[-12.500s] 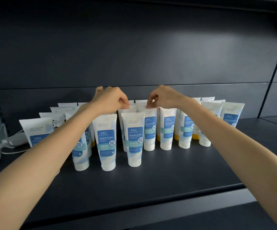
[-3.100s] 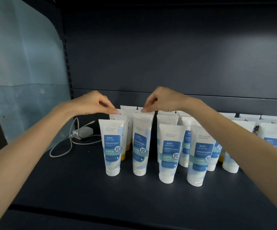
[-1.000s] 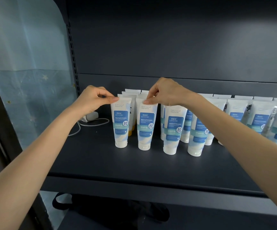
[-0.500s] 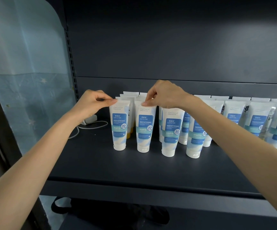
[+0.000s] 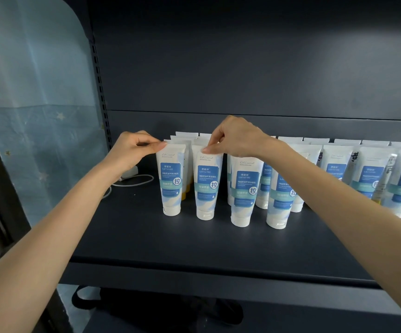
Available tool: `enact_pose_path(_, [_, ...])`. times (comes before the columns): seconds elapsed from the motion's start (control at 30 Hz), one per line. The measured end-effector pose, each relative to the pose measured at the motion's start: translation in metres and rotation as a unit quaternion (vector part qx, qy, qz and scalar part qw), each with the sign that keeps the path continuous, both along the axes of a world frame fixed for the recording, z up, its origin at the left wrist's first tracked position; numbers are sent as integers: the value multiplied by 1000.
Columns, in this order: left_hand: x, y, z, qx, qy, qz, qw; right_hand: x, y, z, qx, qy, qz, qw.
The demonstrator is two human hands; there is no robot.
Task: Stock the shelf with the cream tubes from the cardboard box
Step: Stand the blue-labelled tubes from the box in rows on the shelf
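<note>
Several white and blue cream tubes stand cap-down in rows on the dark shelf [image 5: 194, 251]. My left hand [image 5: 134, 150] pinches the top edge of the leftmost front tube [image 5: 171, 181]. My right hand [image 5: 235, 138] pinches the top edge of the second front tube [image 5: 208, 186]. Both tubes stand upright on the shelf. More tubes [image 5: 372, 179] fill the shelf to the right. The cardboard box is not in view.
A white power adapter with a cable [image 5: 132, 179] lies on the shelf at the back left. A slotted upright [image 5: 99, 87] bounds the shelf on the left, with blue sheeting [image 5: 33, 92] beyond it. A dark bag [image 5: 161, 308] lies below the shelf.
Over the last second both hands have stayed on the tops of the two left front tubes. The view has shifted only slightly; earlier my hands were on tubes further right along the rows.
</note>
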State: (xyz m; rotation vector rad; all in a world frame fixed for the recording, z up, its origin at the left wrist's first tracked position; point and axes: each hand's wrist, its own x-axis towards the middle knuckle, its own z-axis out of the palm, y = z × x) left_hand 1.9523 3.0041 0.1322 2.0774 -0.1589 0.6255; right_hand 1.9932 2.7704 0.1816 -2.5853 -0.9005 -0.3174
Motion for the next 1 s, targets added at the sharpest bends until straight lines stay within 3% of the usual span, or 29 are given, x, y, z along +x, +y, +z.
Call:
enact_pose_path(0.37, [-8,-2,8,66,6,10,998,4,-48,16,122,38,-5,992])
enact_pose_path(0.53, [-14,-27,28,189,-146,162,958,7,-90,19,163,42,-31,985])
enact_pose_path(0.63, [-17,-66,42,237,-195,101,946,7,-109,18,165,53,-47,984])
enact_pose_path(0.73, [-12,-102,44,278,-171,22,945,7,-124,11,149,71,-57,985])
enact_pose_path(1.0, [18,-123,35,339,-47,-47,938,2,-158,-14,195,135,-44,970])
